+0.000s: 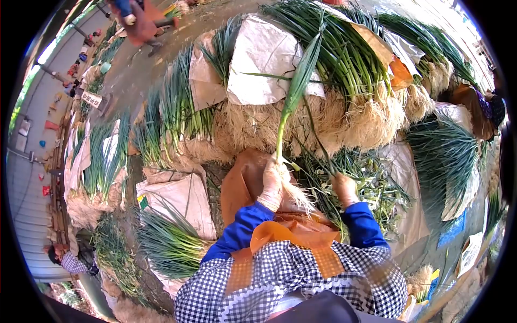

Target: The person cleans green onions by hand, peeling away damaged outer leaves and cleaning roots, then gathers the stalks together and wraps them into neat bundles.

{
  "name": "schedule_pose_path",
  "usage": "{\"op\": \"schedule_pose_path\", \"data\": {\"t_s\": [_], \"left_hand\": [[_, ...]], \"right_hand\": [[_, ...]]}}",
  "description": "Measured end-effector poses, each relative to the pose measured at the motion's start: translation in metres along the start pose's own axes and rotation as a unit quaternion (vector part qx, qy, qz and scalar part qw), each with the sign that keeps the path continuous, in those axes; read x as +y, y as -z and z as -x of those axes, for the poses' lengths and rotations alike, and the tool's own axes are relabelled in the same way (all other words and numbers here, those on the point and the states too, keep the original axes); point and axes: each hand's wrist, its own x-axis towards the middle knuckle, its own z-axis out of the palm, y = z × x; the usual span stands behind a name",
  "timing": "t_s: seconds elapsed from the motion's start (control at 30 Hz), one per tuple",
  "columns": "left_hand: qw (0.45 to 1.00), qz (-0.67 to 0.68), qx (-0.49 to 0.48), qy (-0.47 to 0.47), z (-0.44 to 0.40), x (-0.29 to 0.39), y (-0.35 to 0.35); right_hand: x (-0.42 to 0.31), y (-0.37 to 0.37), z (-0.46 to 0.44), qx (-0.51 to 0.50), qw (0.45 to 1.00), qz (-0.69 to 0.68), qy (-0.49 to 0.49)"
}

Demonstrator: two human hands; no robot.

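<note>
My left hand [274,180] is closed around the pale lower stem of a green onion [293,99], whose leaves point away from me and whose roots hang down to the right of the hand. To the right, my right hand [343,188] is closed at the end of a long thin green leaf [318,129] that trails up toward the onion. Loose leaves and trimmings [371,183] lie beneath and beside the right hand. Orange-brown apron material [242,175] covers my lap below the left hand.
Ahead, bundled onions [344,54] rest with their roots [242,126] toward me, partly under pale sheets [264,59]. More bundles lie left [167,242] and right [441,151]. One person [137,21] is at the upper left, another [72,261] at the lower left.
</note>
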Motion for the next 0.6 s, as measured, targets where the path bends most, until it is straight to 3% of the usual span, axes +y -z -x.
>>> {"op": "schedule_pose_path", "data": {"t_s": [0.03, 0.07, 0.13, 0.17, 0.2, 0.27, 0.3, 0.4, 0.47, 0.5, 0.53, 0.57, 0.6], "left_hand": [[1.000, -0.006, -0.015, -0.004, 0.000, 0.001, -0.002], [0.999, -0.013, -0.032, -0.009, 0.000, 0.001, -0.005], [0.999, -0.007, -0.046, 0.011, 0.002, -0.008, -0.009], [0.998, -0.001, -0.061, 0.027, 0.003, -0.013, -0.011], [0.994, 0.009, -0.106, 0.036, -0.001, -0.021, -0.002], [1.000, 0.017, 0.015, 0.011, 0.009, -0.029, -0.015], [0.992, -0.092, -0.082, -0.012, 0.005, -0.024, -0.016], [0.998, 0.044, -0.011, 0.048, 0.011, -0.013, -0.025], [0.993, -0.012, 0.029, 0.112, 0.008, -0.015, -0.005], [0.985, 0.069, -0.077, 0.136, 0.006, -0.008, -0.003], [0.959, 0.148, -0.182, 0.159, 0.006, 0.005, -0.010], [0.974, 0.083, -0.205, 0.040, 0.010, 0.021, -0.013], [0.978, 0.131, -0.164, 0.007, 0.013, 0.044, -0.021]], "right_hand": [[0.024, 0.015, -0.002, -0.174, 0.975, 0.126, 0.061], [0.011, 0.048, 0.003, -0.217, 0.969, 0.107, 0.042], [-0.013, 0.051, -0.024, -0.198, 0.979, 0.026, 0.024], [-0.043, 0.063, -0.032, -0.091, 0.984, -0.110, 0.103], [-0.079, 0.079, -0.036, 0.020, 0.953, -0.241, 0.181], [-0.129, 0.086, -0.042, -0.121, 0.889, -0.396, 0.192], [-0.134, 0.074, -0.047, -0.086, 0.925, -0.274, 0.248], [-0.142, 0.072, -0.053, -0.022, 0.939, -0.007, 0.342], [-0.138, 0.091, -0.047, 0.022, 0.903, 0.050, 0.426], [-0.139, 0.109, -0.045, -0.106, 0.892, 0.135, 0.418], [-0.134, 0.123, -0.040, -0.272, 0.882, 0.091, 0.375], [-0.107, 0.127, -0.039, -0.306, 0.852, 0.065, 0.420], [-0.085, 0.130, -0.039, -0.339, 0.817, 0.041, 0.464]]}}
